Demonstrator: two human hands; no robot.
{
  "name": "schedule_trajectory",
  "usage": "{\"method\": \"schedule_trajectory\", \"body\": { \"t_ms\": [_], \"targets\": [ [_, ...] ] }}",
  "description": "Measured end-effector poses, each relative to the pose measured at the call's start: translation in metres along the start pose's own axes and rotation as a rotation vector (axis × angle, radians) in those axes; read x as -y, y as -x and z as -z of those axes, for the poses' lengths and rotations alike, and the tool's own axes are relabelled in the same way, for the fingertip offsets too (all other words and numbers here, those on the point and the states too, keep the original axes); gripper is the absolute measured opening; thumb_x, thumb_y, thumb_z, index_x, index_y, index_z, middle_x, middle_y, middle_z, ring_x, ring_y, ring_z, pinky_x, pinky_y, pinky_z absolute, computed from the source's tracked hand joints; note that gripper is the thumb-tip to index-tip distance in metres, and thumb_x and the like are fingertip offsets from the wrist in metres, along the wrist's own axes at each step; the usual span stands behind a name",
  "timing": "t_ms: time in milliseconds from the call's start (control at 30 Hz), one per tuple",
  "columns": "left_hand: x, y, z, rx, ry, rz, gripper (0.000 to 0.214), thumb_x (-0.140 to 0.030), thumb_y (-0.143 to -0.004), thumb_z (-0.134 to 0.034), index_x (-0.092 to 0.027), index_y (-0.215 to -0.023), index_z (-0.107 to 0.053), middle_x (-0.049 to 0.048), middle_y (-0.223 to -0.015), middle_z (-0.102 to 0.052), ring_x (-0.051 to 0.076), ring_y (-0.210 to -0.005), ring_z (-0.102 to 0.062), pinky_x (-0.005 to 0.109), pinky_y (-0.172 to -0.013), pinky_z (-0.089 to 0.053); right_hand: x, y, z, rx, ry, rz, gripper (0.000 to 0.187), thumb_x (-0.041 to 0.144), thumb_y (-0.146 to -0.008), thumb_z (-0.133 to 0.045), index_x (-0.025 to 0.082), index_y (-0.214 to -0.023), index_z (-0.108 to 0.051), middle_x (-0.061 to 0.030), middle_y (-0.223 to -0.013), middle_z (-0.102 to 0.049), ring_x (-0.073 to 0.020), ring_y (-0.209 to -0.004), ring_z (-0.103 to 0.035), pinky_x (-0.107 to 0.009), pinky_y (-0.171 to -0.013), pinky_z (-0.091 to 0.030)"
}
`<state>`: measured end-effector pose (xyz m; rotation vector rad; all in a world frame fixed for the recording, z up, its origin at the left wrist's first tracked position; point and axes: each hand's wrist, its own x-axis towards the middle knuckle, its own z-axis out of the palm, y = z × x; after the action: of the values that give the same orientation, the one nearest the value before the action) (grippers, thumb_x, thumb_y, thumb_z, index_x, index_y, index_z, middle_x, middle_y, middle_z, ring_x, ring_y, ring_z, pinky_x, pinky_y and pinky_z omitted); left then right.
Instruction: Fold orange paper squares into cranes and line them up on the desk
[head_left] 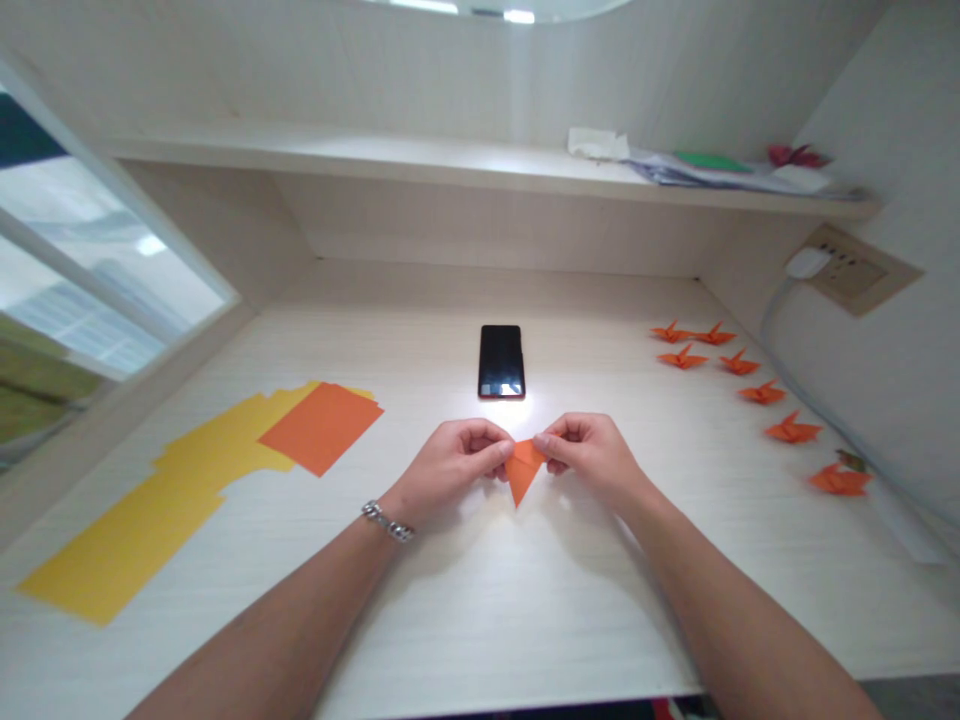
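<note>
Small orange folded paper [523,468], pointed tip downward

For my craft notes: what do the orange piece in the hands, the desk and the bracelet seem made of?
The orange piece looks like thin matte paper: sharp creases, pointed tip. The desk seems pale wood-look laminate, with fine grain lines and soft sheen. The bracelet appears to be shiny metal links, silver in colour.
</note>
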<state>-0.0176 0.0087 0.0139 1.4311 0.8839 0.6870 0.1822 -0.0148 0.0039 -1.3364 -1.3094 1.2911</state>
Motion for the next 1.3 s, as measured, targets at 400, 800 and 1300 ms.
{"method": "schedule_trajectory", "body": {
  "t_ms": [400,800,1300],
  "targets": [
    [0.007,-0.002,-0.003,-0.213,0.031,-0.083,0.021,-0.029,-0.077,-0.068,-0.016,-0.091,-0.058,0.0018,-0.076,-0.066,0.014,-0.069,-0.063,0.024,-0.063,-0.05,0.0,0.002,-0.016,0.073,-0.069,0.028,0.03,0.043,-0.078,-0.066,0.013,-0.076,-0.068,-0.0039,-0.065,-0.067,-0.0128,-0.057,-0.061,-0.024,-0.057,-0.049],
    [0.012,-0.002,-0.006,-0.08,0.006,-0.03,0.032,-0.028,-0.066,-0.078,-0.014,-0.086,-0.059,0.006,-0.083,-0.068,0.018,-0.075,-0.067,0.031,-0.068,-0.054,-0.006,0.0,-0.018,0.095,-0.058,0.096,0.019,0.032,-0.078,-0.066,0.014,-0.085,-0.07,-0.0047,-0.078,-0.07,-0.0156,-0.067,-0.063,-0.027,-0.062,-0.05],
    [0.011,-0.002,-0.006,-0.014,0.288,0.056,0.027,-0.019,-0.065,-0.08,-0.013,-0.082,-0.061,0.0028,-0.08,-0.068,0.013,-0.072,-0.065,0.025,-0.068,-0.049,-0.004,0.001,-0.016,0.087,-0.065,0.097,0.016,0.029,-0.075,-0.068,0.015,-0.083,-0.07,-0.0024,-0.074,-0.07,-0.0134,-0.062,-0.062,-0.025,-0.061,-0.05]
  ]
}}
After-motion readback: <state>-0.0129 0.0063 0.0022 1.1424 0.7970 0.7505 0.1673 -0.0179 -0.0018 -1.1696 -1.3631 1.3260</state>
